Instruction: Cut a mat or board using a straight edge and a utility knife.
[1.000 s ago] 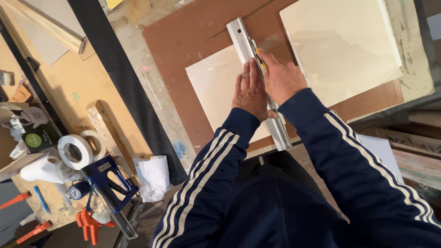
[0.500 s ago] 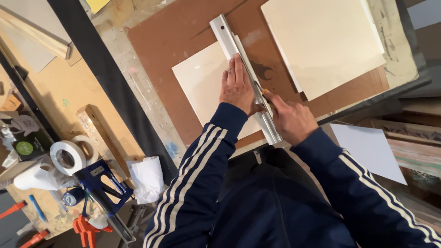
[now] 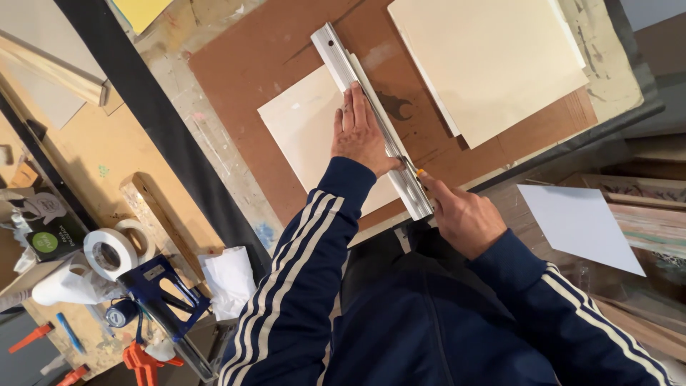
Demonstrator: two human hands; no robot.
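Watching feed: left hand (image 3: 361, 136) lying flat, open, pressing metal straightedge (image 3: 371, 118) onto cream sheet (image 3: 314, 136). Right hand (image 3: 461, 214) gripping small knife (image 3: 416, 171) beside straightedge's near end. Guessing straightedge slipping means crooked cut, nicked fingertips.

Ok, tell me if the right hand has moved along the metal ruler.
Yes. The right hand has slid down the metal ruler toward its near end, at the brown board's near edge.

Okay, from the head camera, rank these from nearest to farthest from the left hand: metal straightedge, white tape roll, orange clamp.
1. metal straightedge: pressed under the left hand, on the cream sheet.
2. white tape roll: far off at the left, on the cluttered bench.
3. orange clamp: bottom-left corner, farthest.
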